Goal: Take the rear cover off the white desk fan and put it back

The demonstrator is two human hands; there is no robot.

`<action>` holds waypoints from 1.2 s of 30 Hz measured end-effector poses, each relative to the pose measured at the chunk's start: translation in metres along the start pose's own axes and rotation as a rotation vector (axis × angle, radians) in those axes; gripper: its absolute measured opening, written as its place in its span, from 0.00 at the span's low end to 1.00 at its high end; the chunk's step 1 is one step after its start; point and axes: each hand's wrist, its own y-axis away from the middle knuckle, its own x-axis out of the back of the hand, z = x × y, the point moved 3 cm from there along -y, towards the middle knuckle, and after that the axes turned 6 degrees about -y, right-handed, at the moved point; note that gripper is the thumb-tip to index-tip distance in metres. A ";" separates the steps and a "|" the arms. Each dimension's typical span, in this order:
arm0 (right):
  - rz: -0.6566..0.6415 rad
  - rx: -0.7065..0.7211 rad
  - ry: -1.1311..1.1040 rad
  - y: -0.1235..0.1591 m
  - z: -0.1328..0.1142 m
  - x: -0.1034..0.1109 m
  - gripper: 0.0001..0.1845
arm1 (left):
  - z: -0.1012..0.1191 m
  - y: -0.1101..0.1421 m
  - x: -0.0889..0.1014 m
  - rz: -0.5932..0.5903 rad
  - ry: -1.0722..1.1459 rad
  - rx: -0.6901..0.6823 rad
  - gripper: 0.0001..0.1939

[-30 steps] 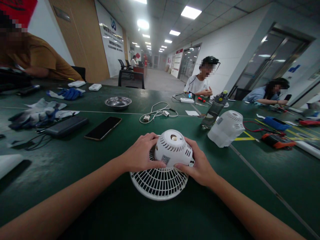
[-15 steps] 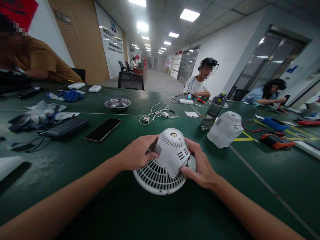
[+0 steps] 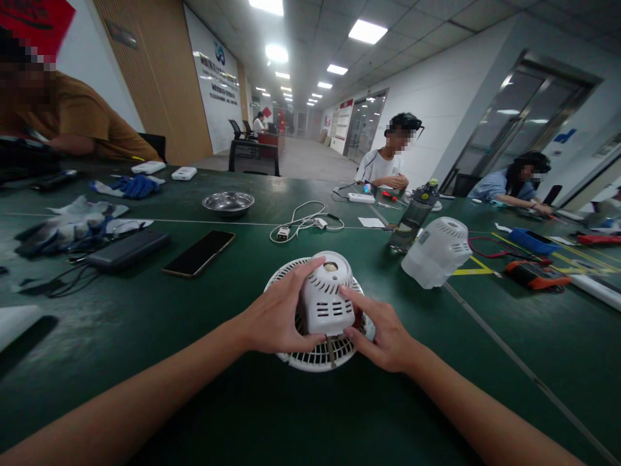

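Between my hands is a white plastic fan motor cover (image 3: 330, 304) with rows of vent slots and a round hole in its top. It sits over a white round fan grille (image 3: 310, 357) lying on the green table. My left hand (image 3: 284, 310) wraps round the cover's left side, thumb at its lower front edge. My right hand (image 3: 385, 333) grips it from the right, with a finger on the slotted side and the thumb near the bottom corner. Whatever lies between cover and grille is mostly hidden; a narrow dark strip shows below the cover's front.
A second white housing (image 3: 436, 252) and a water bottle (image 3: 412, 217) stand to the right, near a multimeter (image 3: 536, 275). Beyond my hands are a white cable (image 3: 310, 223) and a metal bowl (image 3: 228, 202). A phone (image 3: 200, 254) and a power bank (image 3: 129, 251) lie left. Several people sit around.
The motor cover has been turned so its slotted face points toward me. The grille has shifted and turned beneath it. My left hand has come round toward the cover's front.
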 end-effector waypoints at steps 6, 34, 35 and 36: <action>-0.075 0.054 0.060 0.002 0.003 -0.002 0.32 | -0.002 0.001 0.002 0.004 0.011 -0.004 0.55; 0.049 -0.033 0.188 0.008 0.037 0.024 0.34 | -0.058 0.012 0.014 0.219 0.012 0.336 0.34; 0.077 -0.079 0.180 0.009 0.041 0.027 0.33 | -0.063 0.012 0.014 0.216 0.030 0.402 0.29; 0.103 -0.132 0.169 0.009 0.045 0.028 0.32 | -0.068 0.012 0.013 0.199 0.052 0.458 0.26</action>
